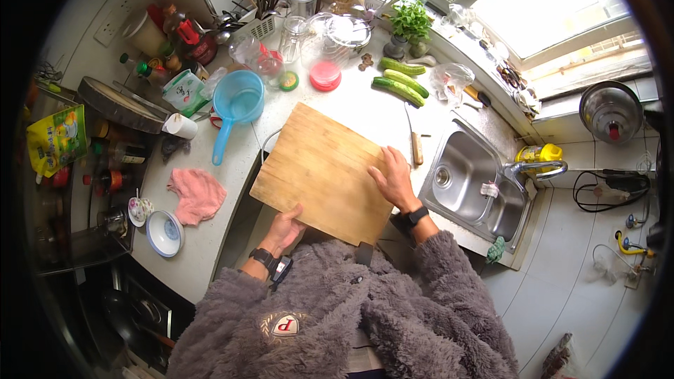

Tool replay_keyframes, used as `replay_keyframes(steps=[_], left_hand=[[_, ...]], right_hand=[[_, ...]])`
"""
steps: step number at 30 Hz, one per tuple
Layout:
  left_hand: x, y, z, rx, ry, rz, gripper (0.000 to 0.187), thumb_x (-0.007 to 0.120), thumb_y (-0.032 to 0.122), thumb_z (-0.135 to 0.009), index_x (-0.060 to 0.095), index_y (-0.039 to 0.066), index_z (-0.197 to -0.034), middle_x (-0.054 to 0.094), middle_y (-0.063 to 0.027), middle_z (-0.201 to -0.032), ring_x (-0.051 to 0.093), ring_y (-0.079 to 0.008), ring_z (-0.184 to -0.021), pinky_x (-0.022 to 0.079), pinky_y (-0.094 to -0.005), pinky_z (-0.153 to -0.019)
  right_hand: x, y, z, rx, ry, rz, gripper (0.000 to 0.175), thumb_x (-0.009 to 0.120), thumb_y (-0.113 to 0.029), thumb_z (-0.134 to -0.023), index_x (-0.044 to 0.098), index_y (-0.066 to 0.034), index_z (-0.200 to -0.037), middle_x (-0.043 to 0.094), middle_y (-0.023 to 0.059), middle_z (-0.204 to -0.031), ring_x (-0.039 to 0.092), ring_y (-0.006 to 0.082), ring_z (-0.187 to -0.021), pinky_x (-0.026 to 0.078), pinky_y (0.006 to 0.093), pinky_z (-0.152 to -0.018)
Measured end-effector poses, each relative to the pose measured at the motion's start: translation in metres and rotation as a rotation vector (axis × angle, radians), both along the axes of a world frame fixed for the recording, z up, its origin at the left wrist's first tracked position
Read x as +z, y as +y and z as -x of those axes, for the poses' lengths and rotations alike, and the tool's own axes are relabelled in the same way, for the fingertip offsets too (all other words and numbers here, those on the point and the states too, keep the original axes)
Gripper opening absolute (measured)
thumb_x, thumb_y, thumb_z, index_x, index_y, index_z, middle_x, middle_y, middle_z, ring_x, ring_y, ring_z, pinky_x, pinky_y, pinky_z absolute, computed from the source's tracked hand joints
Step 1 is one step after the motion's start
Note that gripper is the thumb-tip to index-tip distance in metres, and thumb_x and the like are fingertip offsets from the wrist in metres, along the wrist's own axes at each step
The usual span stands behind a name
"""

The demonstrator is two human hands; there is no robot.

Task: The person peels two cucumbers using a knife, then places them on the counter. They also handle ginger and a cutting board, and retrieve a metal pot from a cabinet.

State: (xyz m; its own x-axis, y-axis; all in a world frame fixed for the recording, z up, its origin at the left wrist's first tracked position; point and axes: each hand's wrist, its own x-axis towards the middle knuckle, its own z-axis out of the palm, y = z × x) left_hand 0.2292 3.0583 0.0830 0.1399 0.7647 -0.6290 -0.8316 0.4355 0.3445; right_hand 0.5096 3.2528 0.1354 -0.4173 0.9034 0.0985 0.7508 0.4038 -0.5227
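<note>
A wooden cutting board point(324, 168) lies tilted across the view, its near part reaching past the counter's front edge. My left hand point(287, 229) grips its near left edge, thumb on top and fingers beneath. My right hand point(392, 176) rests at its right edge with the fingers over the top; its grip underneath is hidden. Beyond the board lie several cucumbers point(403, 81). Between them and the sink is a knife with a wooden handle point(417, 148).
A steel double sink point(463, 168) is at the right. At the left are a blue plastic ladle point(238, 100), a pink cloth point(196, 195), a bowl point(165, 233) and a round chopping block point(121, 105). Jars and a lidded red container point(325, 75) stand behind.
</note>
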Motion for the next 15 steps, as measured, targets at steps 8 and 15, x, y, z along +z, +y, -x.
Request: replay_keyframes(steps=[8,15], left_hand=[[-0.033,0.017,0.013,0.016,-0.109,-0.001,0.048,0.067,0.025,-0.101,0.053,0.007,-0.143,0.062,-0.01,-0.141,0.059,-0.0257,-0.13,0.047,-0.0463,-0.11],[-0.04,0.04,0.004,0.021,-0.096,0.019,0.044,0.064,0.026,-0.104,0.054,0.004,-0.141,0.062,-0.0118,-0.14,0.058,-0.0267,-0.131,0.046,-0.0468,-0.112]], right_hand=[[-0.029,-0.075,-0.053,-0.255,-0.014,0.106,0.06,0.075,-0.019,-0.087,0.054,0.0076,-0.136,0.055,0.0314,-0.139,0.05,0.0467,-0.131,0.041,0.0502,-0.113],[-0.026,-0.079,-0.04,-0.273,0.093,0.234,0.051,0.073,-0.014,-0.088,0.056,0.0075,-0.131,0.063,0.0289,-0.129,0.059,0.0444,-0.122,0.048,0.0466,-0.106]])
